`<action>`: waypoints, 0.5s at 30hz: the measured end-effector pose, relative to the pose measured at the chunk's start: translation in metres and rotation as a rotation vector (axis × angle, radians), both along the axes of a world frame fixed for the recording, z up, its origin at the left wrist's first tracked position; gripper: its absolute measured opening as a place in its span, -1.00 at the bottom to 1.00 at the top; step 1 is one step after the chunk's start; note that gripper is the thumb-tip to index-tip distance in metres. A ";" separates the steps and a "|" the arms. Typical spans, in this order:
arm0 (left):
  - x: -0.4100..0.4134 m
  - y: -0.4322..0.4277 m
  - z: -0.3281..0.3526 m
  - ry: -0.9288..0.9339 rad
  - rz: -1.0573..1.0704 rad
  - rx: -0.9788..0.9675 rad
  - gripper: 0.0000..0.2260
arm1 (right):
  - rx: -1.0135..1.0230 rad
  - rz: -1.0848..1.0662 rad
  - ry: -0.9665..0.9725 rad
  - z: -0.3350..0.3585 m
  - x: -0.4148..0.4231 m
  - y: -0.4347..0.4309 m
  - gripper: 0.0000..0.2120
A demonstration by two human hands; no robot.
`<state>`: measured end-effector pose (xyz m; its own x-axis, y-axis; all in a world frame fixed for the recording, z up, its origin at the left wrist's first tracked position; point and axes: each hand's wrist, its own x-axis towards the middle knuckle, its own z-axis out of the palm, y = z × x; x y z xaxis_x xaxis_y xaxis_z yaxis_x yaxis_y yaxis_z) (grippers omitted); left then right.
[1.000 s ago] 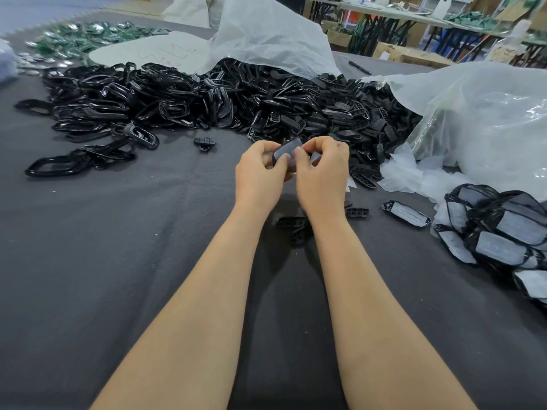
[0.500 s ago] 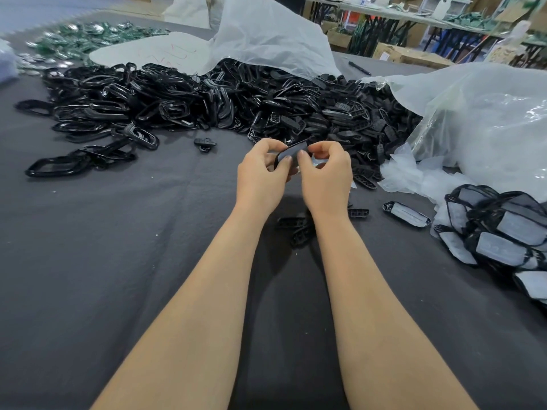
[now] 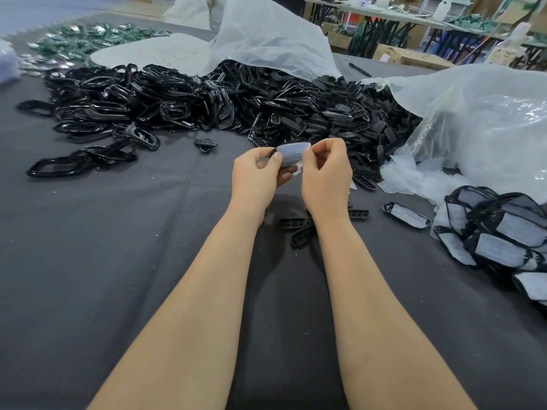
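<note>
Black plastic frames lie heaped at the left of the grey tabletop. In the middle, the left hand and the right hand each pinch one end of a small film-covered part, held above the tabletop. Wrapped parts are piled at the right.

Dark grey tablecloth — cluttered workbenches behind.

black frames heaped on dark cloth, clear bag right, green pieces far left.
</note>
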<state>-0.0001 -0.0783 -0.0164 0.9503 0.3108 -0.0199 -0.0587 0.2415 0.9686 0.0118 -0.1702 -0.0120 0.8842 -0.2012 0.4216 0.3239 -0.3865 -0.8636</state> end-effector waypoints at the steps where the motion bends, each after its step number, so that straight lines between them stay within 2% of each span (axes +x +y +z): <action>1: 0.000 0.000 -0.001 0.012 0.009 -0.016 -0.84 | 0.047 0.027 0.030 0.000 0.001 -0.001 -0.94; 4: 0.002 0.002 -0.002 0.036 0.052 -0.083 -0.85 | 0.229 0.086 0.139 0.000 0.006 -0.006 -0.83; 7: 0.003 0.003 -0.002 0.044 0.075 -0.077 -0.84 | 0.373 -0.017 0.143 0.000 0.009 -0.015 -0.71; 10: 0.002 0.003 -0.002 0.023 0.071 -0.044 -0.89 | 0.324 -0.140 0.163 -0.002 0.009 -0.021 -0.64; 13: 0.000 0.002 -0.001 -0.008 0.063 0.017 -0.82 | 0.245 -0.119 0.232 -0.002 0.008 -0.017 -0.67; 15: -0.001 0.002 -0.001 -0.037 0.054 0.093 -0.79 | 0.192 -0.056 0.254 -0.001 0.008 -0.013 -0.77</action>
<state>-0.0007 -0.0764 -0.0169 0.9315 0.3608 0.0463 -0.1055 0.1463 0.9836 0.0200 -0.1834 -0.0131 0.9418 -0.3064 0.1383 0.0712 -0.2201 -0.9729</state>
